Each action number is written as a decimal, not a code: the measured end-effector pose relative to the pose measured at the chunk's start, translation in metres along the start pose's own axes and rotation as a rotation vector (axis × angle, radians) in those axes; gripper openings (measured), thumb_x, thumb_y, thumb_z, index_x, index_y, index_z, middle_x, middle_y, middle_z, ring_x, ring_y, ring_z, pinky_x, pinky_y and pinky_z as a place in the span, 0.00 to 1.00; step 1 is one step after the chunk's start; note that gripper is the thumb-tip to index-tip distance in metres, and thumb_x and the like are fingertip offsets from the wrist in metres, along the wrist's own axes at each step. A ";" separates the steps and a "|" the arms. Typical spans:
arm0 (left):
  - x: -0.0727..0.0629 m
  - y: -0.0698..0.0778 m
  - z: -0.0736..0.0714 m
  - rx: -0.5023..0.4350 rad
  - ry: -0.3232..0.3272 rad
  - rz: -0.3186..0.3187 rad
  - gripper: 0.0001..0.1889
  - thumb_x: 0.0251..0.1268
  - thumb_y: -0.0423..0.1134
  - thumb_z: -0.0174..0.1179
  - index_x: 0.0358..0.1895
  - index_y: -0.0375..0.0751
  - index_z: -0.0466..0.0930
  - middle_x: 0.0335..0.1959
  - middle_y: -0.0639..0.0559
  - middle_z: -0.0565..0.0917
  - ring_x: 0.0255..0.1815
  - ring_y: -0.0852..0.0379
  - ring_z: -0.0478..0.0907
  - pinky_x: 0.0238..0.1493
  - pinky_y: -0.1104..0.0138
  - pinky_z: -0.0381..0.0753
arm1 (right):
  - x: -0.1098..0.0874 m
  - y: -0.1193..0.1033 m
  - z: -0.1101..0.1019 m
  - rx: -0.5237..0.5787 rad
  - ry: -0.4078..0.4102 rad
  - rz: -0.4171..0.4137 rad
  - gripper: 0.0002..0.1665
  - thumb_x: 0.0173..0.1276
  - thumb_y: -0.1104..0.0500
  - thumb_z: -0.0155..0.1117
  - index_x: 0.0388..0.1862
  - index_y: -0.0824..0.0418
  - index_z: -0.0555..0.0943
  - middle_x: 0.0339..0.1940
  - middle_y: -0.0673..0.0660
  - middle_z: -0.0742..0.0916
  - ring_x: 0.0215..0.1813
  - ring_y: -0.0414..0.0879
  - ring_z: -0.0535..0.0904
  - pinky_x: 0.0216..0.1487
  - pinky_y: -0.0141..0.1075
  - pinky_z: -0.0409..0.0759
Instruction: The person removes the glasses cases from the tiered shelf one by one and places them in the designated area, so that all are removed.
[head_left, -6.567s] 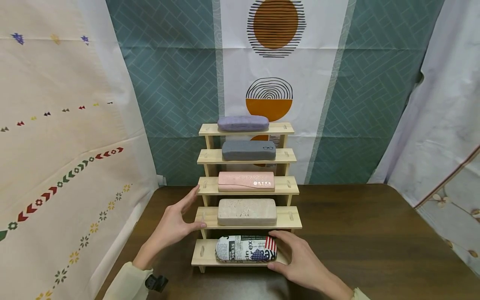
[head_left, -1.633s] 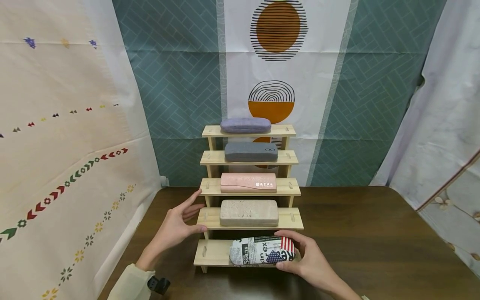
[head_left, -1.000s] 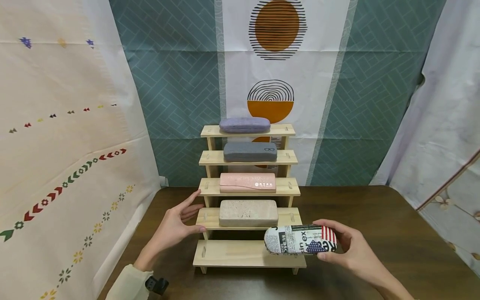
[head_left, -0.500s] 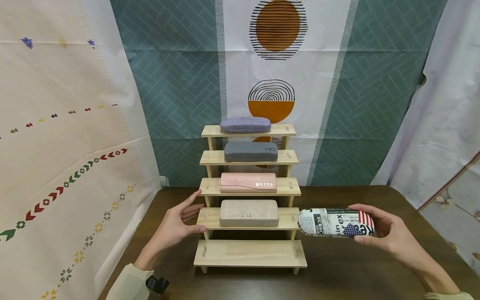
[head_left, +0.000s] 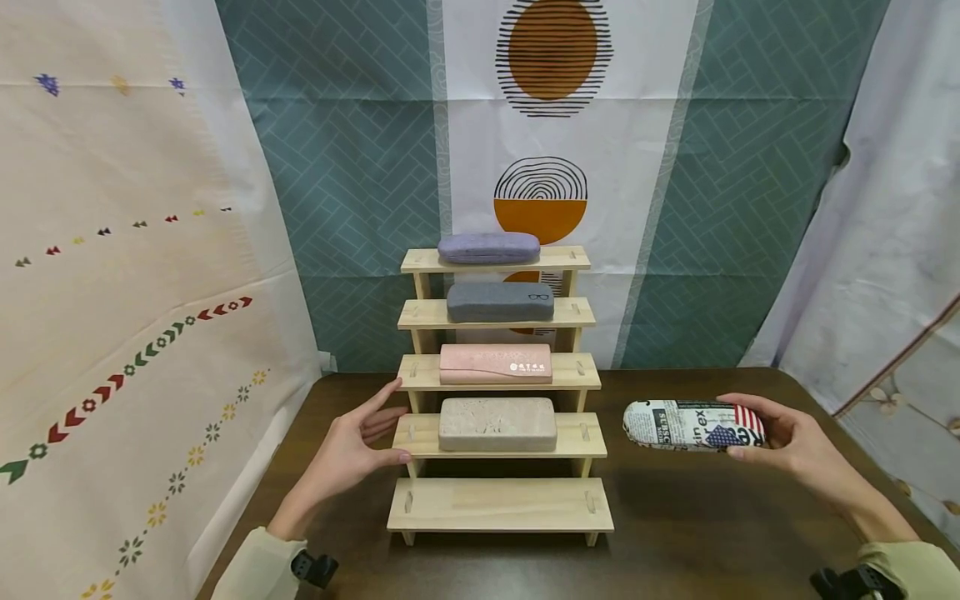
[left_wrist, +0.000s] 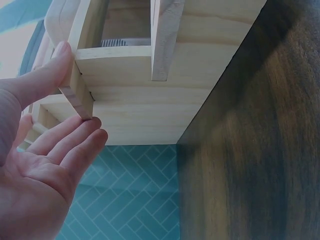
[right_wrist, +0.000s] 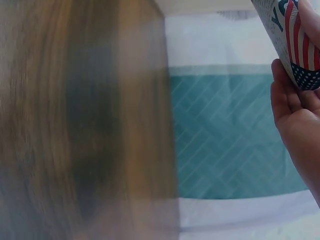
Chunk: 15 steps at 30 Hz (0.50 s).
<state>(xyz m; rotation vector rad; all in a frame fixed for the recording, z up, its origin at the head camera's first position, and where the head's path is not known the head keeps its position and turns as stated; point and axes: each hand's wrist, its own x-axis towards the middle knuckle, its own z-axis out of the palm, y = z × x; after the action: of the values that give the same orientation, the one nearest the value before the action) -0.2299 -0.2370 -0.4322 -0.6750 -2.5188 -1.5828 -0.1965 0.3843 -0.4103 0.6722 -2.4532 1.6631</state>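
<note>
Left hand (head_left: 347, 454), fingers spread, grips the stand's (head_left: 498, 504) edge; across a gap, right hand (head_left: 797, 454) pinches the printed case (head_left: 686, 425).

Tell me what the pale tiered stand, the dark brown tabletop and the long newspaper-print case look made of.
Pale tiered stand: bare, matte wood, going by the visible grain. Dark brown tabletop: wood or laminate, with streaky grain and a soft sheen. Long newspaper-print case: perhaps a printed fabric or coated covering, judging by its patterned, smooth-looking surface; its core is hidden.
</note>
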 end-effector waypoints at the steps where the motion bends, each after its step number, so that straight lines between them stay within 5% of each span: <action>1: 0.000 0.000 0.000 0.001 0.000 0.000 0.56 0.51 0.32 0.83 0.84 0.57 0.61 0.66 0.33 0.80 0.67 0.38 0.79 0.64 0.45 0.79 | 0.001 0.003 -0.002 0.001 -0.003 0.003 0.39 0.65 0.80 0.69 0.75 0.70 0.71 0.55 0.54 0.86 0.46 0.42 0.86 0.40 0.36 0.88; 15: 0.000 0.000 0.001 0.018 -0.001 0.002 0.57 0.50 0.32 0.84 0.84 0.57 0.61 0.65 0.32 0.81 0.67 0.38 0.79 0.63 0.48 0.80 | 0.019 0.045 -0.018 -0.028 -0.002 0.036 0.38 0.69 0.76 0.69 0.77 0.65 0.72 0.51 0.53 0.87 0.45 0.40 0.84 0.42 0.34 0.87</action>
<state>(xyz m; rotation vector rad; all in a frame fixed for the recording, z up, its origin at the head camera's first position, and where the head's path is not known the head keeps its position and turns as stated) -0.2300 -0.2364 -0.4323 -0.6753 -2.5290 -1.5581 -0.2347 0.4088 -0.4359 0.6311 -2.4995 1.6378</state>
